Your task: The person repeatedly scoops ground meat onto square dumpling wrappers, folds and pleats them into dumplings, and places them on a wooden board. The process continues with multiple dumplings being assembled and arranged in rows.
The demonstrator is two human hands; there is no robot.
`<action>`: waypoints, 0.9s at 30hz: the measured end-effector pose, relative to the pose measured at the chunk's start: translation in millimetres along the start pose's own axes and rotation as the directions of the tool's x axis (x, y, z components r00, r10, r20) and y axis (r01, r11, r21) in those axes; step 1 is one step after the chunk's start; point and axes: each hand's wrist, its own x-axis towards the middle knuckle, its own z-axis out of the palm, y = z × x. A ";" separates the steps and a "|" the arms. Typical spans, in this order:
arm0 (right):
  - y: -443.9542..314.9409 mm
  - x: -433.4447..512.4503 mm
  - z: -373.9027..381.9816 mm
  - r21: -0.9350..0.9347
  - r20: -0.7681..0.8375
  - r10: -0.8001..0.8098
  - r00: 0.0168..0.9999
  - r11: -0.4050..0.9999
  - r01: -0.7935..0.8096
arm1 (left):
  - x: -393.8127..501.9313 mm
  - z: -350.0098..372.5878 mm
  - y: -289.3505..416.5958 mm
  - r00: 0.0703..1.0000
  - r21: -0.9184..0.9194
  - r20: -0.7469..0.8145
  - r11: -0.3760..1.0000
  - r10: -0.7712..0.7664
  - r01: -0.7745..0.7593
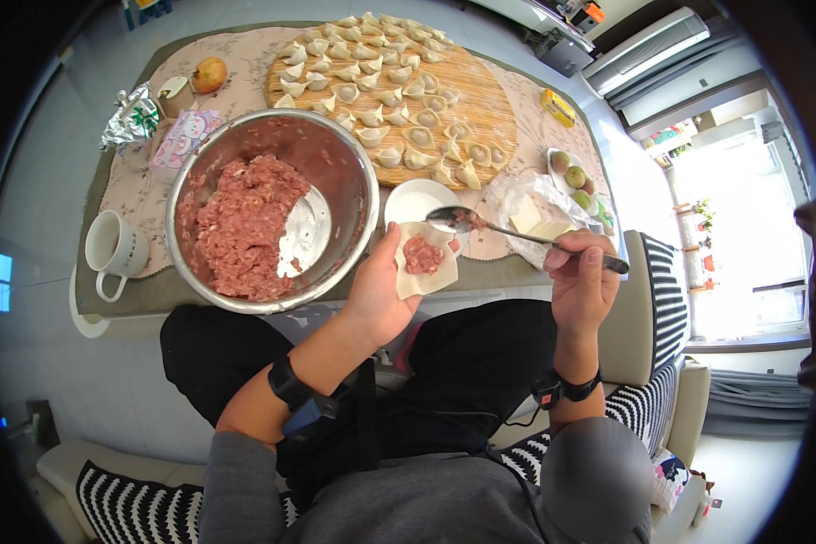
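Observation:
On the palm and fingers of my left hand (374, 299) rests a square dough wrapper (442, 277), with a lump of minced meat (421, 256) at its middle. My right hand (587, 272) grips the handle of a metal spoon (525, 236). Its bowl, with meat stuck to it, hangs just above the wrapper's upper right corner. Left of my hands stands a large steel bowl (366, 238) partly filled with minced meat filling (245, 231). Behind the wrapper is a small white bowl (415, 194), partly hidden by the wrapper and spoon.
Several folded wontons (421, 138) cover a round slatted bamboo tray (493, 112). Wrappers (544, 221) lie in a plastic bag (506, 194) at right, near a plate of round fruit (575, 177). A white mug (112, 248), a patterned packet (185, 141) and a pomegranate (209, 74) stand at left.

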 end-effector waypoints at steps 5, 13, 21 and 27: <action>-7.9 -0.9 62.7 -0.288 0.361 -0.016 0.933 0.949 0.128 | 5.9 -13.1 -18.7 0.998 -0.041 -0.055 0.999 0.016 -0.018; 36.0 -12.4 184.3 -0.261 0.655 -0.293 0.696 0.777 0.573 | 18.7 -42.7 -38.4 0.971 -0.045 0.224 0.995 -0.079 0.091; 23.0 -4.4 172.2 -0.327 0.681 -0.202 0.703 0.776 0.540 | 23.6 -44.0 -33.7 0.939 -0.080 0.310 0.980 -0.148 0.180; 52.7 26.0 49.5 -0.576 0.114 -0.047 0.992 0.811 0.105 | 0.1 -20.0 -22.1 0.994 -0.088 -0.033 0.991 0.100 -0.103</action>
